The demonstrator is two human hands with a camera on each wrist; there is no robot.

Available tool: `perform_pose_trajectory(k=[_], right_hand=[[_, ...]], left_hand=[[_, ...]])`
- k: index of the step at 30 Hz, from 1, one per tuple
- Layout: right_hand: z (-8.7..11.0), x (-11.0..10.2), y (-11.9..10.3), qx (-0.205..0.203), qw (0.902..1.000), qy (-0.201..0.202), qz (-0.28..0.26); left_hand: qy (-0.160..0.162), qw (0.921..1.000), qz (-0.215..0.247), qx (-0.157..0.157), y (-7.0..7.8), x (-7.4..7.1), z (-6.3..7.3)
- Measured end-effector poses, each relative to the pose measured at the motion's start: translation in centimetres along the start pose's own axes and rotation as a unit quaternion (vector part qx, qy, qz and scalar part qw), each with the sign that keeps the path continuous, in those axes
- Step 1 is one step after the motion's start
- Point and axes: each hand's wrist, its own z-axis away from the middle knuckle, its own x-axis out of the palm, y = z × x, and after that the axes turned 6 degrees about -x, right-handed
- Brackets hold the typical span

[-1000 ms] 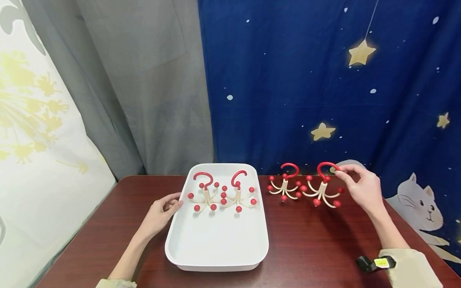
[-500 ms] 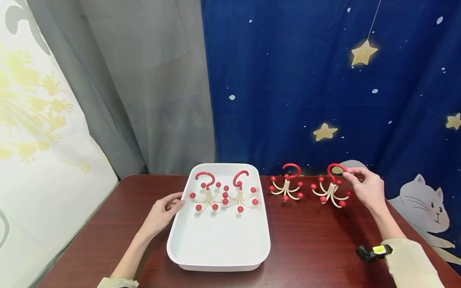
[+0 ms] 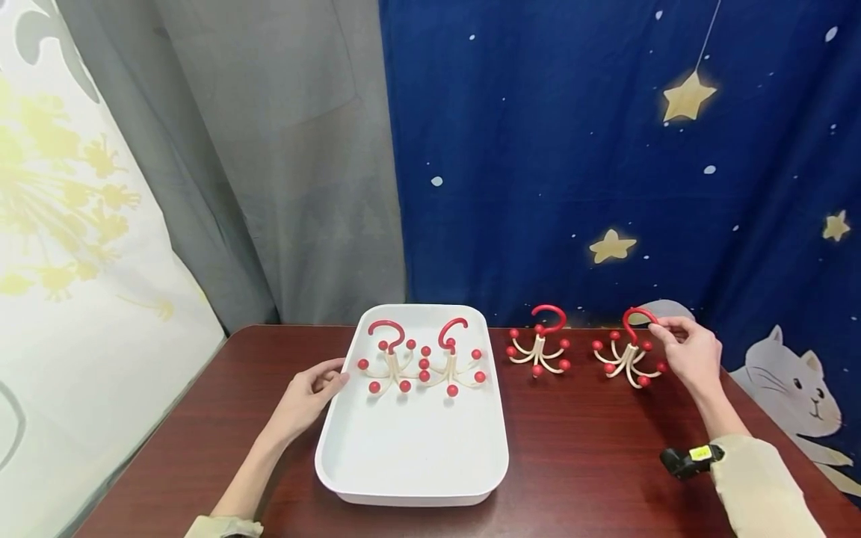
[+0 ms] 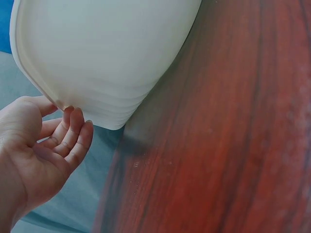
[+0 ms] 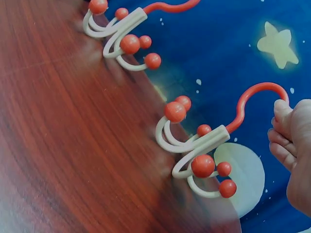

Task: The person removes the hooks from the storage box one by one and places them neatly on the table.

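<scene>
Hooks (image 3: 628, 351): cream arms, red ball tips, red top hook. Tray (image 3: 410, 456): plain white. Table (image 3: 592, 463): dark reddish-brown woodgrain. Backdrop (image 3: 605, 149): deep blue, yellow stars, white dots, white cat.

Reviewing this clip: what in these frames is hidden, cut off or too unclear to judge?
- Left wrist view: tray contents hidden; only its outer wall shows.
- Head view: whether the left hand touches the tray rim; the fingers overlap the edge. The wrist view shows fingertips against it.
- Right wrist view: right hand cut off by the frame edge; the hook tip vanishes behind its fingers.
- Head view: whether the held hanger stands on the table or is lifted.
</scene>
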Motion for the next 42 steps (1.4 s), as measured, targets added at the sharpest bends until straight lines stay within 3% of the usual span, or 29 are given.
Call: perform_pose_trajectory(k=[5, 12, 18, 25, 33, 42], right_hand=[[0.2, -0.4, 0.3, 0.014, 0.9997, -0.013, -0.014], [0.3, -1.2, 0.6, -0.011, 0.9993, -0.034, -0.01], [0.0, -2.0, 0.2, -0.003, 0.9996, -0.02, -0.018], [-0.3, -2.5, -1.1, 0.015, 0.9984, 0.007, -0.054], [-0.2, -2.1, -3.2, -0.02, 0.995, 0.006, -0.098], [-0.2, -0.6, -5.9, -0.058, 0.9885, -0.027, -0.137]], left_hand=[[-0.001, 1.0, 0.002, 0.003, 0.0, -0.1, 0.0], [-0.003, 1.0, 0.001, 0.006, 0.1, -0.2, 0.0], [-0.006, 0.9999, 0.004, 0.008, 0.1, -0.2, -0.1], [-0.004, 1.0, 0.0, 0.005, 0.3, -0.1, -0.2], [-0.004, 1.0, -0.002, 0.001, 0.3, -0.1, -0.1], [0.0, 1.0, -0.005, -0.001, 0.1, 0.0, 0.0]])
